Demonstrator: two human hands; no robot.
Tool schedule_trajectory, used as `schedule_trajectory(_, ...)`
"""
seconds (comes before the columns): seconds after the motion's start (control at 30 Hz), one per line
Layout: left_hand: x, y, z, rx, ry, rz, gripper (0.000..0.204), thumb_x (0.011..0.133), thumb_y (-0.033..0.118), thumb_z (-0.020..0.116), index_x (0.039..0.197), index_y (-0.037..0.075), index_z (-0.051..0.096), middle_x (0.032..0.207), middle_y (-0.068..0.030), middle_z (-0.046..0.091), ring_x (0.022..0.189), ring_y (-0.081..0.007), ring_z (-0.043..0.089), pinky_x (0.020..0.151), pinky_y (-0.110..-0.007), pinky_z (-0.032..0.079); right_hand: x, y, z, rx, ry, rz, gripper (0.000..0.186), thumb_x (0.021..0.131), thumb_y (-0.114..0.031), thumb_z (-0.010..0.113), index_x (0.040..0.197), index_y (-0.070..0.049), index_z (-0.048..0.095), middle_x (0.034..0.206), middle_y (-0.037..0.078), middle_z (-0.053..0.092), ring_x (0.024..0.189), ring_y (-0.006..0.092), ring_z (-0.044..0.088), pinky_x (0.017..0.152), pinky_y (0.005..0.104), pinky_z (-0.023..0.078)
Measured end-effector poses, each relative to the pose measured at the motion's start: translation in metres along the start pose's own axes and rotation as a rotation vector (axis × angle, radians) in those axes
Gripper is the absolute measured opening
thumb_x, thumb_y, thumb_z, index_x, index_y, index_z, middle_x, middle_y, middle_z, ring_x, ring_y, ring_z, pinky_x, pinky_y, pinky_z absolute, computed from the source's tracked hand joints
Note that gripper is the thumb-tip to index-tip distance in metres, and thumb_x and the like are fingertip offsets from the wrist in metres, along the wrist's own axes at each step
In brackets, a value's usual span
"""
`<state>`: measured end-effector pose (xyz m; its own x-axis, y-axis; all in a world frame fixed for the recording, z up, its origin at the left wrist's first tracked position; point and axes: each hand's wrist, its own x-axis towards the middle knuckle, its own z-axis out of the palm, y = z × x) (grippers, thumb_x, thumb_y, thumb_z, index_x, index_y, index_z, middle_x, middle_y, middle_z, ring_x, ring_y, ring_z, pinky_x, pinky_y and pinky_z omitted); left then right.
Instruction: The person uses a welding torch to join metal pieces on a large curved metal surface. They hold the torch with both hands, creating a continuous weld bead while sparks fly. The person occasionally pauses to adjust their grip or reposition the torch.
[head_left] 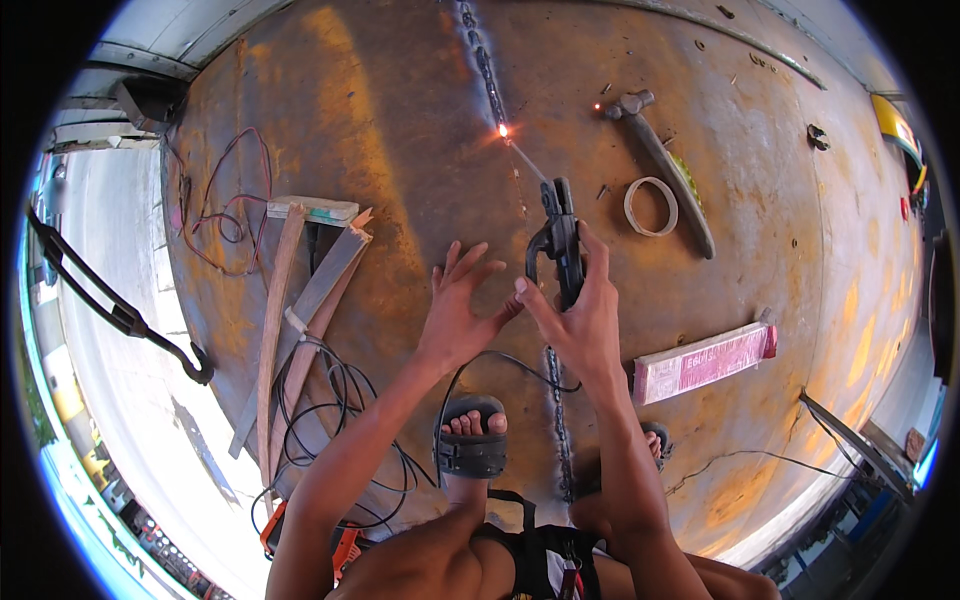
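Observation:
My right hand (585,310) is wrapped round a black electrode holder (562,235). A thin welding rod (528,161) sticks out of its far end, and the rod's tip meets a glowing orange spot (503,131) on the rusty steel plate (430,130). From that spot a dark weld bead (480,60) runs away from me along the seam; another stretch of weld bead (560,430) lies nearer, between my feet. My left hand (460,308) hovers just left of the holder with its fingers spread, holding nothing. A black cable (505,356) loops below my hands.
Right of the seam lie a hammer (665,165), a tape-like ring (650,206) and a pink-and-white box (705,362). Wooden strips (282,330), coiled cable (345,385) and thin reddish wire (228,215) are at left. A yellow helmet-like object (893,125) sits far right. My sandalled foot (472,435) is close by.

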<state>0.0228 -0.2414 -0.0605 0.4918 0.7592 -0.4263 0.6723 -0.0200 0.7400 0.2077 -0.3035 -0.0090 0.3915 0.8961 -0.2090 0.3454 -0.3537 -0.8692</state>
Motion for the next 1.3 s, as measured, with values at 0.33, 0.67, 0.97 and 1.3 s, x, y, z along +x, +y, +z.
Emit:
schedule_trajectory(0.33,-0.001,0.001,-0.001,0.003,0.001,0.01,0.072,0.095,0.051,0.088,0.148,0.006,0.07,0.176,-0.0164,0.043,0.172,-0.0425,0.018,0.137,-0.065,0.015,-0.001,0.0,-0.001,-0.006,-0.031,0.01,0.094,0.097,-0.031,0.086,0.161,0.009,0.031,0.127,0.033,0.073,0.118,0.0499,0.075,0.102,0.052,0.058)
schedule_trajectory(0.67,-0.001,0.001,-0.001,-0.029,0.008,0.007,0.074,0.095,0.056,0.086,0.146,0.004,0.071,0.175,-0.0166,0.044,0.172,-0.0417,0.018,0.138,-0.063,0.013,0.0,0.001,-0.001,-0.002,-0.041,0.023,0.093,0.097,-0.031,0.086,0.161,0.009,0.032,0.128,0.033,0.073,0.12,0.0496,0.074,0.104,0.0523,0.057)
schedule_trajectory(0.97,0.001,0.001,-0.003,-0.044,0.014,0.031,0.081,0.094,0.065,0.082,0.145,0.003,0.072,0.174,-0.0198,0.048,0.171,-0.0431,0.019,0.139,-0.062,0.012,0.0,0.0,-0.001,0.003,-0.026,-0.012,0.093,0.096,-0.028,0.088,0.161,0.009,0.032,0.133,0.031,0.072,0.123,0.0446,0.075,0.107,0.0499,0.057)
schedule_trajectory(1.3,0.0,0.0,-0.004,-0.054,0.012,0.028,0.08,0.094,0.063,0.083,0.145,0.002,0.071,0.174,-0.0192,0.046,0.172,-0.0426,0.018,0.139,-0.062,0.012,0.0,0.003,0.002,-0.015,-0.008,-0.017,0.093,0.096,-0.031,0.089,0.162,0.005,0.034,0.12,0.024,0.071,0.105,0.036,0.069,0.093,0.0462,0.055)
